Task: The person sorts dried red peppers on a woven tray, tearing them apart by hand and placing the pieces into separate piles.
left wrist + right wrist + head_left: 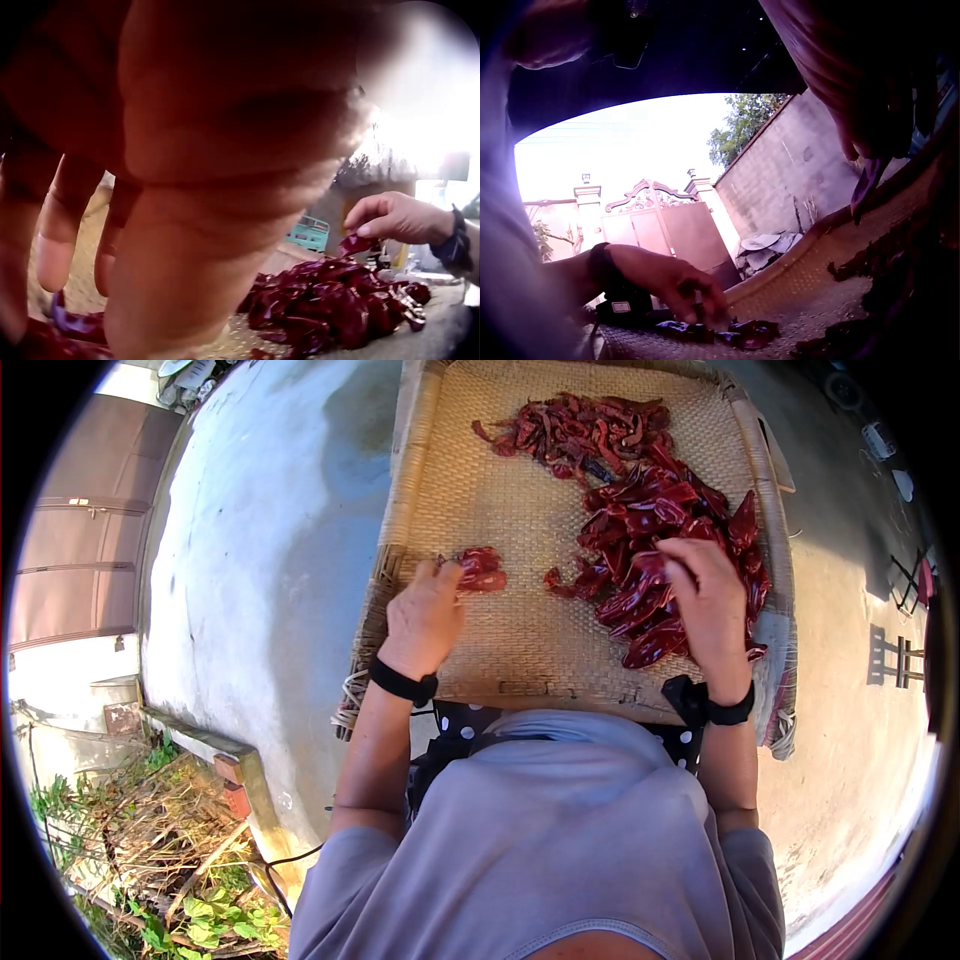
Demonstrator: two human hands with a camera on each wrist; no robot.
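Observation:
Shiny dried red chili peppers form a large heap [640,525] on the right side of a woven tray [520,510]. My right hand [712,595] is over this heap and pinches one chili pepper [352,244] between thumb and fingertips; in the right wrist view that chili [866,191] hangs from the fingers. On the left of the tray lies a small group of chilies [482,570]. My left hand [425,618] is just above it, fingers loosely pointing down, and nothing shows in its grasp. Part of the group is hidden behind the fingertips.
Darker, shrivelled chilies [590,430] lie at the tray's far end. A raised rim [400,470] runs round the tray, which reaches close to my lap. Concrete ground [250,580] surrounds it, with a gate [682,240] and a wall [780,165] beyond.

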